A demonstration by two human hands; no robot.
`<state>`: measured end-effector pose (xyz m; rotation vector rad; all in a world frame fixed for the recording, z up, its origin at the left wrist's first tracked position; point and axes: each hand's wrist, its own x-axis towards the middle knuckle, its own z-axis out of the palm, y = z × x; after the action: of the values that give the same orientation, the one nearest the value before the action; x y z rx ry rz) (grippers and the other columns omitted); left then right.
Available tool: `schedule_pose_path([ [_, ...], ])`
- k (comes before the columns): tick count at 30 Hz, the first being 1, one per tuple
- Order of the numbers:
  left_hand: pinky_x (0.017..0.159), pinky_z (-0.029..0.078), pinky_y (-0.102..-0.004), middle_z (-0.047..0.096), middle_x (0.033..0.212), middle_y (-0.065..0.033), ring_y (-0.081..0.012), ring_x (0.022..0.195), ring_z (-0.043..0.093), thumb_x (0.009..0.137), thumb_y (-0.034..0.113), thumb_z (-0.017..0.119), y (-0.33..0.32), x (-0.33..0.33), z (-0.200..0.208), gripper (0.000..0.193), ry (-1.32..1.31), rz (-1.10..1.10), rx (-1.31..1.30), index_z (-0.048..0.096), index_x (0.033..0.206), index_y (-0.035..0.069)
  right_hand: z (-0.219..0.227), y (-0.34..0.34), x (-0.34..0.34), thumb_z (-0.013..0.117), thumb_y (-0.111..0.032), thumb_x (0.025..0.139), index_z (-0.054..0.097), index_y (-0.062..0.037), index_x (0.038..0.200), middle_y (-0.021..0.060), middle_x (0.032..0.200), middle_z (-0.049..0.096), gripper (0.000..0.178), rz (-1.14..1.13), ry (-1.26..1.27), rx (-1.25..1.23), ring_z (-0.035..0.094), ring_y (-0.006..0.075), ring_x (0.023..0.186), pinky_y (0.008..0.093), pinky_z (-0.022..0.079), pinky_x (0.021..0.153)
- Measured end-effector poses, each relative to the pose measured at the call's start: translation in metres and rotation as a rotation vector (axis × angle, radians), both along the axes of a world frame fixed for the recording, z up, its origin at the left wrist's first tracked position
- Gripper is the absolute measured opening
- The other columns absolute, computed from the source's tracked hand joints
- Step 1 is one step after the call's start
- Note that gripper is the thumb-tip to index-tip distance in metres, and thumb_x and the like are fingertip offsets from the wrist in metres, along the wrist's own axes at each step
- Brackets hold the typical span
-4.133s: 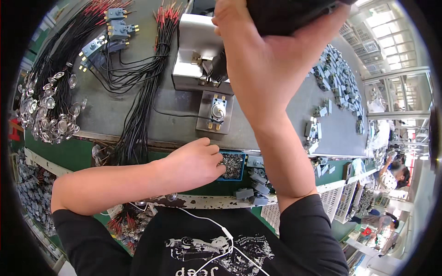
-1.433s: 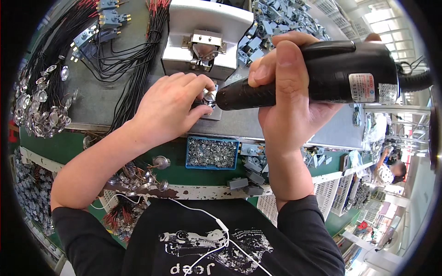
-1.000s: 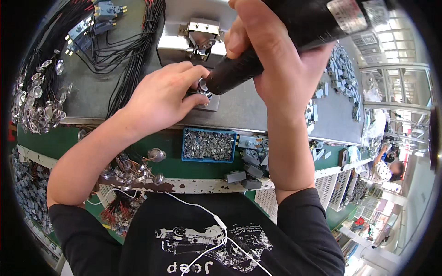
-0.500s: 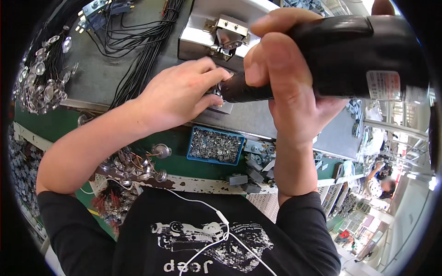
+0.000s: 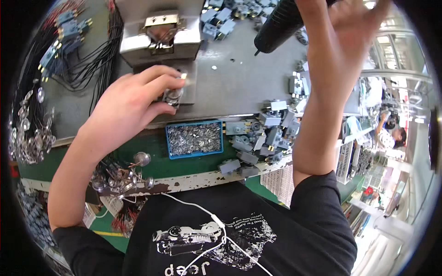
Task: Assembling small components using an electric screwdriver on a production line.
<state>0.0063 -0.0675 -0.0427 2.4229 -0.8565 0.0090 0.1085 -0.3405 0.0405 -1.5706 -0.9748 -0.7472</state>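
Driver (image 5: 280, 26): away it goes, we see, lifted off from beside the left hand to the far right, its tip now well clear.
Right hand (image 5: 341, 39): blurred and cut by the far edge, but we make out thumb and palm wrapped round the driver.
Left hand (image 5: 131, 99): thumb and fingers pinched, little gap, gripping a switch.
Switch (image 5: 173, 95): round metal cap showing, over the block (image 5: 188, 94); whether they touch, we can't tell.
Press (image 5: 187, 43): just beyond the block.
Tray (image 5: 168, 142): blue, near side, filled with metal bits (image 5: 194, 139).
Grey parts (image 5: 270, 119): heaped right of the tray.
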Motion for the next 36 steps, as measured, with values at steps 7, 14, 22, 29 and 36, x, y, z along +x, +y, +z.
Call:
schedule_pose_path([
  [7,0.096,0.048,-0.0331,0.067,0.125,-0.01,-0.0205,0.107,0.065,0.099,0.013,0.068,0.1,0.068,0.01,0.035,-0.412,0.702,-0.347,0.064,0.133,0.007,-0.084,-0.133,-0.066,0.078,-0.024,0.091,0.062,-0.0137,0.133,0.0135,0.114,0.068,0.046,-1.017,0.567,-1.107,0.065,0.0329,0.104,0.0408,0.051,0.093],
  [14,0.097,0.048,-0.032,0.068,0.127,-0.0099,-0.0176,0.107,0.066,0.101,0.016,0.064,0.13,0.046,0.033,0.031,-0.469,0.651,-0.044,0.065,0.13,0.005,-0.09,-0.135,-0.053,0.072,-0.008,0.09,0.062,-0.0141,0.14,0.0098,0.134,0.067,0.051,-0.592,0.82,-0.965,0.064,0.0257,0.115,0.035,0.05,0.094],
  [22,0.082,0.054,-0.0432,0.067,0.085,-0.0101,-0.03,0.089,0.067,0.084,0.014,0.071,0.065,-0.047,0.048,0.011,0.367,0.056,0.494,0.074,0.093,0.008,-0.07,0.008,-0.073,0.064,-0.006,0.094,0.034,0.0014,0.158,0.0276,0.15,0.05,0.071,0.557,1.273,0.141,0.062,0.0311,0.128,0.0377,0.054,0.107],
  [29,0.081,0.055,-0.0429,0.066,0.086,-0.0083,-0.0285,0.091,0.068,0.081,0.017,0.075,0.072,-0.036,0.06,0.012,0.194,0.002,0.353,0.074,0.092,0.012,-0.084,0.055,-0.072,0.078,-0.006,0.09,0.048,-0.0036,0.147,0.0139,0.137,0.063,0.065,0.293,0.82,-0.474,0.06,0.0249,0.129,0.0401,0.049,0.109],
  [36,0.083,0.052,-0.0387,0.063,0.09,-0.0047,-0.0257,0.09,0.065,0.082,0.021,0.074,0.065,-0.048,0.034,0.01,0.239,-0.141,0.534,0.072,0.081,0.012,-0.106,0.044,-0.08,0.079,-0.03,0.09,0.06,-0.007,0.14,0.0159,0.119,0.068,0.058,-0.243,0.182,-0.892,0.065,0.0372,0.109,0.0406,0.05,0.096],
])
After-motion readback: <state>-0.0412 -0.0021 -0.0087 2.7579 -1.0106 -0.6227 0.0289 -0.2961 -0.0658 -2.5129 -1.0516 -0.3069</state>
